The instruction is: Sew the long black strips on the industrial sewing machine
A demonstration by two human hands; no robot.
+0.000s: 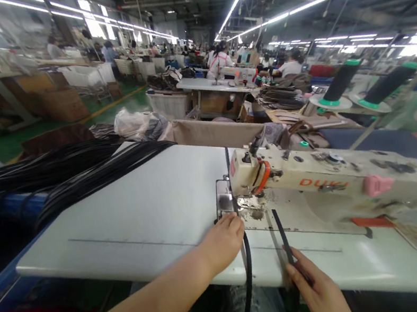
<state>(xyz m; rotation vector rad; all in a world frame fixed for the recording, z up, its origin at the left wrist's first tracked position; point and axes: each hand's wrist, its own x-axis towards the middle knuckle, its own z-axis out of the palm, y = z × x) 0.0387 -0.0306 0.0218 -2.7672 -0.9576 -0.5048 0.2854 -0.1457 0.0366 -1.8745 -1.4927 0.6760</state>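
A long narrow black strap (247,262) runs from my lap over the table's front edge and under the head of a white sewing machine (296,175). It shows again behind the needle area. Just in front of the metal needle plate (224,199), my left hand (226,239) has its fingers closed at the strap; the fingertips are partly hidden. To the right, my right hand (316,285) pinches a second black strap (281,232) between thumb and fingers. That strap's free end points up towards the machine, apart from the first.
A thick bundle of black straps (115,175) lies across the left of the white table (140,205). Two dark thread cones (341,83) stand behind the machine at right. A beige-sided bin (212,133) borders the far edge. Other people work at machines farther back.
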